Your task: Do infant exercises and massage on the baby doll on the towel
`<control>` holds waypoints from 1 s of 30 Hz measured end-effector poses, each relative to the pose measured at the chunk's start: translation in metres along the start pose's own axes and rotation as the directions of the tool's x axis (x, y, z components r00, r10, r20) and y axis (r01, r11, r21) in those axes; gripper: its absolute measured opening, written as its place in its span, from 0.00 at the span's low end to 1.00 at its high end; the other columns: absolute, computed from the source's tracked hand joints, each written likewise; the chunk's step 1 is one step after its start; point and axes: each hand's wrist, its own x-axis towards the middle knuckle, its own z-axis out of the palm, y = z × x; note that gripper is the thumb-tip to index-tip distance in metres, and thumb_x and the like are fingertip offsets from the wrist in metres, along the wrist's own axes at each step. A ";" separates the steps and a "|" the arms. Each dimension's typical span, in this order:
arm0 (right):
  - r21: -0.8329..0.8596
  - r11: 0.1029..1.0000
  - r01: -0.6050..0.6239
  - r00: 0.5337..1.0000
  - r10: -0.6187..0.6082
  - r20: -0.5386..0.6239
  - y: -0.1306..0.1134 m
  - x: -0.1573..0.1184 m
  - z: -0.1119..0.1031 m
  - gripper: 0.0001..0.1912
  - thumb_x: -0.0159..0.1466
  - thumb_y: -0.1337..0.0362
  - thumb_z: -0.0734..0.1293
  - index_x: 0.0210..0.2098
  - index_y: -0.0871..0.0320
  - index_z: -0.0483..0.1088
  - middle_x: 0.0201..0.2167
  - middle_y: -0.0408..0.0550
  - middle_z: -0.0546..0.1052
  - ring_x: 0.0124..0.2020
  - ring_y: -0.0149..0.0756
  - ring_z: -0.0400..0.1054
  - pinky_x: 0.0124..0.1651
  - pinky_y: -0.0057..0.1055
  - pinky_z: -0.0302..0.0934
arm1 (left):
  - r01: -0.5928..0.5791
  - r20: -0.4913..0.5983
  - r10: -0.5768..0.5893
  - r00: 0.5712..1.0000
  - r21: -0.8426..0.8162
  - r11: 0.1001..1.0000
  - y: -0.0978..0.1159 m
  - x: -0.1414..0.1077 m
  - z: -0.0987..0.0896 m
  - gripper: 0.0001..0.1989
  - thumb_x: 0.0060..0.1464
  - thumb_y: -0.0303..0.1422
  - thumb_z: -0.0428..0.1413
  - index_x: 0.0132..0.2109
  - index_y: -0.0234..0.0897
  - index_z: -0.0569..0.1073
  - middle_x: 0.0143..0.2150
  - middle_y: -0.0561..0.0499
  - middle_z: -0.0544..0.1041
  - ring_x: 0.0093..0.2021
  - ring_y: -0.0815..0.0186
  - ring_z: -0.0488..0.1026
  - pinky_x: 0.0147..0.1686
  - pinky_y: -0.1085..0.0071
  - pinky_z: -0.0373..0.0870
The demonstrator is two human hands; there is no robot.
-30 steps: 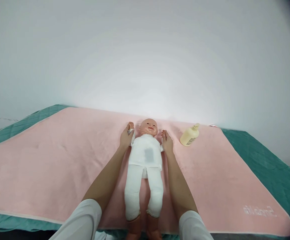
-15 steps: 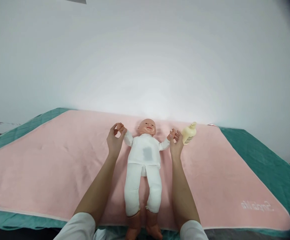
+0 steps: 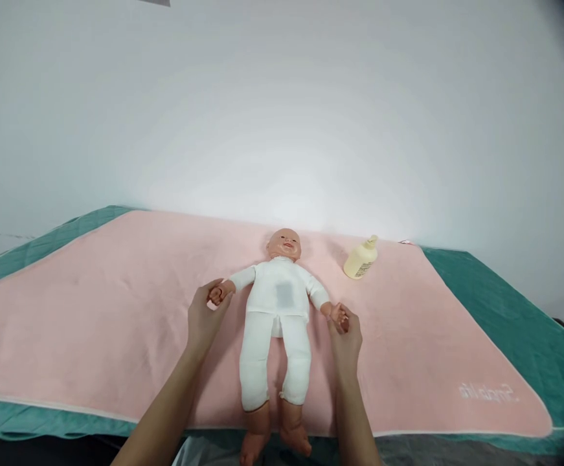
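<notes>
A baby doll (image 3: 278, 294) with a white cloth body lies on its back on a pink mat, head toward the wall and bare feet toward me. My left hand (image 3: 206, 315) grips the doll's hand (image 3: 221, 292) on the left side between thumb and fingers. On the right side, my right hand (image 3: 347, 338) pinches the doll's other hand (image 3: 338, 314). Both doll arms slope outward and down from the shoulders. A grey patch marks the doll's chest.
A pale yellow pump bottle (image 3: 360, 259) stands on the pink mat (image 3: 116, 310), right of the doll's head. Green quilted cloth (image 3: 515, 304) shows beneath the mat on the sides and front edge. A white wall (image 3: 282, 116) rises behind.
Both my hands have moved down toward me, bringing the doll's hands from beside its head to about waist height. The arms now slant downward. The bottle still stands beside the doll.
</notes>
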 end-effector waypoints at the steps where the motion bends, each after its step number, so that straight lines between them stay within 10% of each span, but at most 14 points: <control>1: -0.028 1.000 0.014 1.000 -0.014 0.025 0.004 -0.007 -0.001 0.26 0.58 0.52 0.69 0.52 0.58 0.69 0.49 0.53 0.75 0.51 0.46 0.71 0.52 0.39 0.66 | -0.011 0.029 0.010 1.000 0.046 0.999 -0.003 -0.004 -0.003 0.20 0.53 0.39 0.58 0.54 0.42 0.73 0.52 0.49 0.76 0.48 0.59 0.75 0.46 0.66 0.72; 10: -0.306 0.949 0.068 0.994 -0.037 0.106 0.019 -0.031 -0.011 0.25 0.63 0.49 0.62 0.54 0.57 0.68 0.50 0.55 0.76 0.50 0.50 0.70 0.48 0.41 0.64 | -0.109 0.235 0.051 0.971 0.243 0.964 -0.013 -0.040 -0.016 0.17 0.63 0.42 0.49 0.55 0.51 0.74 0.61 0.56 0.73 0.58 0.61 0.72 0.56 0.67 0.67; 19: -0.410 0.904 0.123 0.987 -0.068 0.146 0.020 -0.030 -0.009 0.26 0.64 0.48 0.60 0.52 0.60 0.68 0.47 0.59 0.76 0.48 0.53 0.70 0.44 0.43 0.65 | -0.207 0.251 0.099 0.963 0.451 0.868 -0.020 -0.046 -0.013 0.20 0.62 0.37 0.48 0.60 0.48 0.70 0.56 0.52 0.77 0.48 0.58 0.78 0.45 0.67 0.71; 30: -0.226 0.967 0.121 0.984 -0.086 0.158 0.004 -0.008 -0.026 0.33 0.65 0.49 0.61 0.65 0.56 0.56 0.55 0.57 0.74 0.53 0.47 0.72 0.54 0.45 0.67 | 0.046 0.154 -0.079 0.985 0.208 0.977 -0.010 -0.002 -0.032 0.25 0.51 0.38 0.59 0.57 0.47 0.68 0.49 0.50 0.80 0.44 0.57 0.79 0.39 0.66 0.73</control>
